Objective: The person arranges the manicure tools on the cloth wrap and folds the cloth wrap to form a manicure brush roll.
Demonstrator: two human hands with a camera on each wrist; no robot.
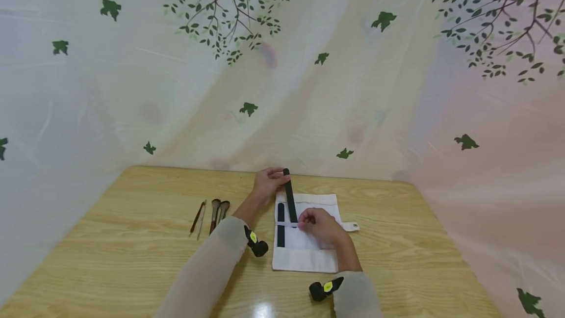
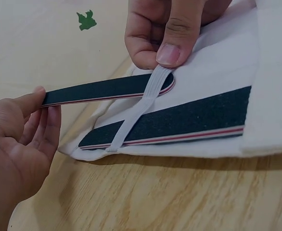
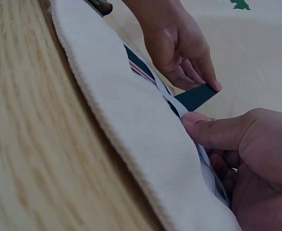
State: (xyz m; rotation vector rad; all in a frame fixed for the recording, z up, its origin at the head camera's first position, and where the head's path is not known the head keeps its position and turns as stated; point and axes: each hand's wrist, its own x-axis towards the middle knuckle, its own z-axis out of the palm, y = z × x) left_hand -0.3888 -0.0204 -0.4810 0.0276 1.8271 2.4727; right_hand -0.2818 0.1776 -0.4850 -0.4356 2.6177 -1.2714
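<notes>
My left hand [image 1: 267, 183] pinches the far end of a black nail file [image 1: 289, 195] with a red and white edge. The file's near rounded end passes under a white elastic band [image 2: 153, 89] on a white cloth pouch [image 1: 304, 260]. With thumb and fingers, my right hand [image 1: 321, 225] grips this band and holds it lifted off the cloth. A second black nail file [image 2: 189, 118] lies flat under the band at the pouch's left side, its near end tucked into the folded pocket.
Left of the pouch on the wooden table [image 1: 110, 254] lie two brushes [image 1: 215, 208] with dark bristles and two thin tools [image 1: 197, 217]. A strap [image 1: 351, 226] with a snap sticks out from the pouch's right side. A leaf-printed curtain [image 1: 282, 87] hangs behind the table.
</notes>
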